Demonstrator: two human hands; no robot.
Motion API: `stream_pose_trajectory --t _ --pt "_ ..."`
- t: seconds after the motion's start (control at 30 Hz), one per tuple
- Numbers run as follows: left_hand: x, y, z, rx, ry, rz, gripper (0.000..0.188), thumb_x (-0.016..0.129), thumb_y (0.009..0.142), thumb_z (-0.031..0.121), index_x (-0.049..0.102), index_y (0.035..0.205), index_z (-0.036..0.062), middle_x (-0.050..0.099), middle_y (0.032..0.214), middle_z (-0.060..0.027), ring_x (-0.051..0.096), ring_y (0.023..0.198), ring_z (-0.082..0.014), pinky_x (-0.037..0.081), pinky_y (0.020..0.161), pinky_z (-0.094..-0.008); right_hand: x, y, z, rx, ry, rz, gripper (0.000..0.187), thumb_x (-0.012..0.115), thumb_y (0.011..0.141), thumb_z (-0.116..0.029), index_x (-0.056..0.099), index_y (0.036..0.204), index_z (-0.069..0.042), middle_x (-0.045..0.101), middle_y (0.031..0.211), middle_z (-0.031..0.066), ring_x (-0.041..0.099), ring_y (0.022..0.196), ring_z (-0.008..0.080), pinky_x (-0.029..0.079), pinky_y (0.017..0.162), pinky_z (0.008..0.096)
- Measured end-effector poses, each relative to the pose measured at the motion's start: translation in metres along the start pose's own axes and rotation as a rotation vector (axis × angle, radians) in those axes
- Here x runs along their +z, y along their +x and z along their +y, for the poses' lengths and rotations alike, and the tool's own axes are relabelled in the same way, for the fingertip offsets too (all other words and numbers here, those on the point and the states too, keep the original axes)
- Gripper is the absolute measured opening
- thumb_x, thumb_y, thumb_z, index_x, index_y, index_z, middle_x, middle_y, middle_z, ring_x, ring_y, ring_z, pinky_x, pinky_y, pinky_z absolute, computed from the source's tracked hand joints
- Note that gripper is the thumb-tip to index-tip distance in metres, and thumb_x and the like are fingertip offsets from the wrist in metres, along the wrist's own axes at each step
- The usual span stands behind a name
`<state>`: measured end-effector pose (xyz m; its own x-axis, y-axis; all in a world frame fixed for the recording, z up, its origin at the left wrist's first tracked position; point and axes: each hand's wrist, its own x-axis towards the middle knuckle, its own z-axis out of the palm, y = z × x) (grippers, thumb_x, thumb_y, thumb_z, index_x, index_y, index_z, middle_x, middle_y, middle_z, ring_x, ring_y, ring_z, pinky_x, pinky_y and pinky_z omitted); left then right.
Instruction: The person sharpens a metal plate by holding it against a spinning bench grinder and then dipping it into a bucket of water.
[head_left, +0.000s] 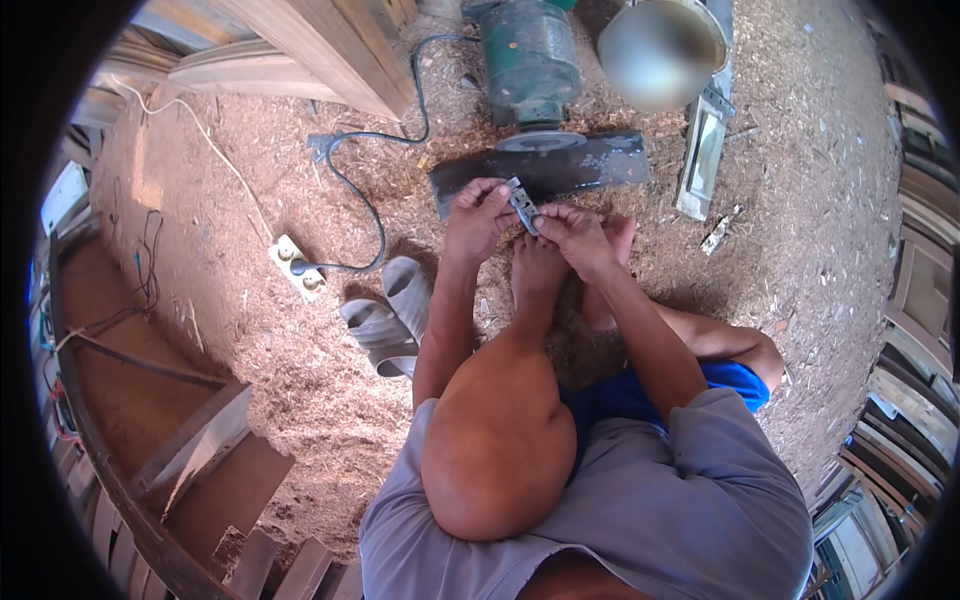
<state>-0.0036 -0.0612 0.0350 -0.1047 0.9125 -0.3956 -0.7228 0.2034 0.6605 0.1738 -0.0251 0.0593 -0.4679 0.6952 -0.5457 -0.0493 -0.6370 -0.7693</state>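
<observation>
I held a small slotted metal plate (522,205) in front of me, pinched at its far end between the thumb and fingers of my left hand (474,215) and at its near end by those of my right hand (572,235). It was tilted between them, just above my bare feet and near the dark board (600,163) on the shavings-covered ground (800,200). Beyond it lay the green electric motor (530,65) with a flat disc (542,141) on its shaft, its cord (372,200) running to the white power strip (298,285), where the plug sat in a socket. As far as I could judge, the handling was partway along: the plate was picked up and gripped at both ends, but it was apart from the disc and not yet put down. I couldn't tell whether its edge was finished or whether the disc was turning. My sandals (380,330) lay off to the left.
</observation>
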Motion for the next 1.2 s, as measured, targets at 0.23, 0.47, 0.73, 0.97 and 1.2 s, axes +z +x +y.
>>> stream_pose_trajectory --t 0.23,0.47,0.73,0.97,1.2 --pt "0.014 -0.01 0.004 0.015 0.059 0.025 0.015 0.061 0.088 0.003 0.057 0.102 0.0016 0.064 0.093 -0.007 0.063 0.081 -0.0138 0.055 0.074 -0.0292 0.004 -0.003 -0.006 -0.005 0.134 -0.043 0.008 0.065 0.087 -0.008 0.066 0.094 -0.002 0.062 0.079 -0.0014 0.053 0.071 0.0049 0.044 0.065 0.0201" --pt "0.023 -0.028 -0.002 0.042 0.241 -0.201 0.029 0.066 0.085 0.005 0.056 0.112 0.0025 0.064 0.102 -0.0045 0.059 0.093 -0.0129 0.05 0.084 -0.0306 0.004 -0.002 -0.013 -0.049 0.246 -0.058 0.013 0.065 0.089 -0.012 0.066 0.098 -0.003 0.064 0.08 -0.0001 0.052 0.065 0.004 0.041 0.059 0.0179" --pt "0.021 -0.028 0.009 0.037 -0.168 -0.272 0.047 0.066 0.088 0.029 0.054 0.121 -0.0018 0.066 0.099 -0.0087 0.064 0.084 -0.0186 0.052 0.076 -0.0328 0.017 -0.02 -0.023 0.091 0.384 -0.123 0.012 0.065 0.088 -0.011 0.066 0.098 -0.003 0.064 0.079 0.0022 0.054 0.065 0.0065 0.043 0.059 0.0176" --pt "0.019 -0.023 0.021 0.035 -0.259 -0.397 0.049 0.067 0.086 0.031 0.055 0.121 -0.0022 0.066 0.092 -0.0088 0.066 0.074 -0.0216 0.055 0.065 -0.0334 0.03 -0.03 -0.02 0.211 0.504 -0.133 0.01 0.066 0.087 -0.01 0.065 0.094 -0.003 0.064 0.079 0.0043 0.056 0.067 0.0077 0.043 0.057 0.017" --pt "0.016 -0.025 0.019 0.035 -0.283 -0.403 0.034 0.07 0.084 0.026 0.062 0.104 -0.0009 0.065 0.087 -0.0103 0.067 0.07 -0.0239 0.058 0.057 -0.0367 0.03 -0.039 -0.02 0.223 0.518 -0.205 0.014 0.064 0.089 -0.012 0.063 0.1 -0.003 0.063 0.08 0.0032 0.056 0.066 0.0071 0.046 0.06 0.017"
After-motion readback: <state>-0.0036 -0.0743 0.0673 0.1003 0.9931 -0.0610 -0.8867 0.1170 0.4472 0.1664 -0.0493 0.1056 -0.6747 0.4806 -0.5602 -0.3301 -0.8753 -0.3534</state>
